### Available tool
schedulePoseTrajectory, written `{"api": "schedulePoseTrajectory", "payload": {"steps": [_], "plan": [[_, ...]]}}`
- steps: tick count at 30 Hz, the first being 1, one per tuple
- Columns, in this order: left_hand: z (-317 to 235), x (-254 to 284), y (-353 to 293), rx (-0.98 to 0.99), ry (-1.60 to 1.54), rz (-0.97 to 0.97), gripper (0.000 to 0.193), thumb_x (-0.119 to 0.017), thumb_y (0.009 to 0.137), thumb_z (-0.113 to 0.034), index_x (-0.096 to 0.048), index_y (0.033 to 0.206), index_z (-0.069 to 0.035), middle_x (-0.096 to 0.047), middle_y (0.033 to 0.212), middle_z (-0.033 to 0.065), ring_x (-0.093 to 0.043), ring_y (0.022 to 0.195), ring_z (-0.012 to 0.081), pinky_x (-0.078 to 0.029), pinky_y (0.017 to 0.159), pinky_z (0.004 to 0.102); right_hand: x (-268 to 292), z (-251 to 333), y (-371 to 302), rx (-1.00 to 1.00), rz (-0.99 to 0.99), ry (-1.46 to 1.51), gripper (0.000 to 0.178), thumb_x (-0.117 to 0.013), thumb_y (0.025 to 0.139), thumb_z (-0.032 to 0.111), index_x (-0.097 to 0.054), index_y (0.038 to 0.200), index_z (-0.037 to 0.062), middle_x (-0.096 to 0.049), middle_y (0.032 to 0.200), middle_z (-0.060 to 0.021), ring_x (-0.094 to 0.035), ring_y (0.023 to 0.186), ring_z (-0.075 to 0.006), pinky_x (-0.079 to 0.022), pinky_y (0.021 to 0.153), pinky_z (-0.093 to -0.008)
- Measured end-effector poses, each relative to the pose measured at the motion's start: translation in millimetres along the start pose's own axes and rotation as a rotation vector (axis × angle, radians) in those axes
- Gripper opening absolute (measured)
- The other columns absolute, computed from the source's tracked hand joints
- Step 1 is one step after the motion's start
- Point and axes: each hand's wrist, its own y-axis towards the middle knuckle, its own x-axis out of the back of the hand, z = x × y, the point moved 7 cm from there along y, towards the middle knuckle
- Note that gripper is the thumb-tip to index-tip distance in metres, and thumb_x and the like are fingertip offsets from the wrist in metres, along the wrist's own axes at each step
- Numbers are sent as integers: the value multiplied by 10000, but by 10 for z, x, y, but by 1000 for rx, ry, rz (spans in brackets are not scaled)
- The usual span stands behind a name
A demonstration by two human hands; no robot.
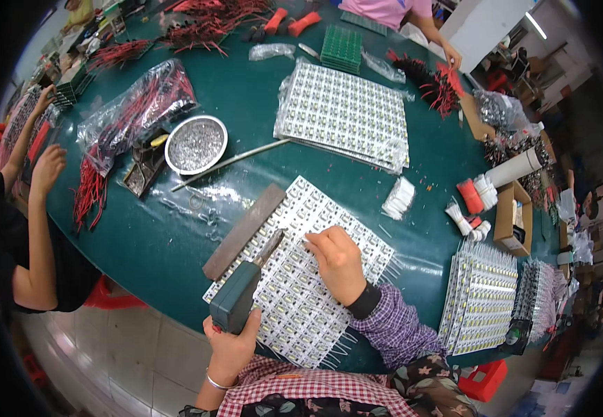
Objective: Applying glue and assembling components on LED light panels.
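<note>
Through the head view, the only one I have, I see the sheet of small white boards (277, 326) lying slantwise on the near middle of the green table (142, 257), with thin wires (335, 353) sticking out along its right edge. The left hand (234, 347) is wrapped round the handle of a dark green soldering gun (237, 295), whose metal tip (272, 244) points away over the sheet; I can't tell whether it touches. The right hand (340, 264) has thumb and forefinger pinched together just right of that tip; whatever they may hold is too fine for me to make out. A dark bar (244, 231) lies along the sheet's far left edge.

Judging the step as soldering, I'd rest the right wrist on the sheet for steadiness, set any wire end flat on its pad, touch the tip briefly, then hold still while the joint cools, keeping fingertips clear of the hot metal.

As for brands and labels, I can read none on the gun, and any print on the boards is too small.
</note>
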Motion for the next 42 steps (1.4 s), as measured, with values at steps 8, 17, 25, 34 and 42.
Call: {"api": "schedulePoseTrajectory", "payload": {"steps": [8, 17, 25, 34, 42], "plan": [[-97, -5, -1, -262, 71, -80, 194, -773, 852, -40, -662, 1004, 7, -668, 856, 19, -598, 706, 110, -436, 652, 283, 17, 21, 21, 12, 10, -37, 91, -740, 819, 28, -660, 862, 24, -567, 821, -90, -602, 803, -282, -505, 670, -399], [-111, 14, -19, -356, 56, -144, 197, -771, 842, -12, -641, 987, 24, -646, 765, 5, -580, 614, 91, -445, 565, 257, 0, 34, 2, 9, 31, 45, 90, -736, 808, -9, -690, 881, 16, -605, 822, -97, -603, 812, -288, -500, 703, -390], [-153, -53, 25, -98, -77, -23, 206, -777, 866, -89, -689, 1029, 1, -682, 926, 43, -630, 786, 153, -435, 768, 322, 46, 14, 7, 1, 30, 17, 90, -705, 822, -27, -674, 901, 4, -604, 856, -120, -601, 825, -310, -495, 720, -399], [-192, -67, 54, -58, -166, -47, 226, -799, 849, -87, -683, 1001, 35, -708, 899, 51, -640, 741, 119, -499, 673, 288, 814, -660, 72, -82, -173, -195, 61, -682, 844, -11, -643, 884, 13, -593, 863, -133, -585, 841, -336, -482, 737, -418], [-164, -96, 56, -135, -152, -71, 218, -796, 851, -98, -690, 981, 41, -712, 883, 47, -624, 717, 100, -494, 622, 283, 870, -1182, -151, -137, -173, -339, 54, -678, 863, -4, -638, 888, 20, -594, 879, -119, -575, 866, -325, -479, 743, -418]]}}
